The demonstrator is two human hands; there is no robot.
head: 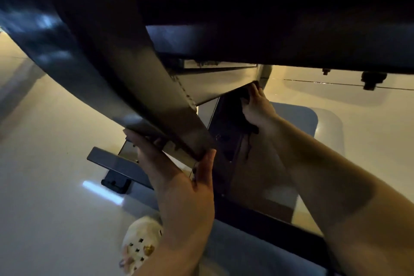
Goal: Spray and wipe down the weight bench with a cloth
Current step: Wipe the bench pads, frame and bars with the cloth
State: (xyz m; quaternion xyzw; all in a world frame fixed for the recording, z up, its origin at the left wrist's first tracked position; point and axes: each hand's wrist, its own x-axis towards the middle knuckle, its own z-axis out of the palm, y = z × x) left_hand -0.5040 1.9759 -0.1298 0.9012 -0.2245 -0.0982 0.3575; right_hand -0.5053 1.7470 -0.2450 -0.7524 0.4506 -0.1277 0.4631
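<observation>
I look up and along the underside of the weight bench, whose dark pad (268, 18) fills the top of the view. A broad grey metal frame beam (139, 78) slants down from the upper left. My left hand (179, 177) grips the lower end of this beam, fingers on one side and thumb on the other. Further in, my right hand (257, 107) holds a dark cloth (245, 96) against the frame where a cross piece meets the dark upright. Most of the cloth is hidden by the hand and shadow. No spray bottle is in view.
The bench's flat foot bar (107, 161) lies on the glossy pale floor (44, 141). A grey-blue mat (293, 116) lies under the frame. A white patterned slipper (139, 244) shows at the bottom. Bolts (371, 80) hang under the pad at right.
</observation>
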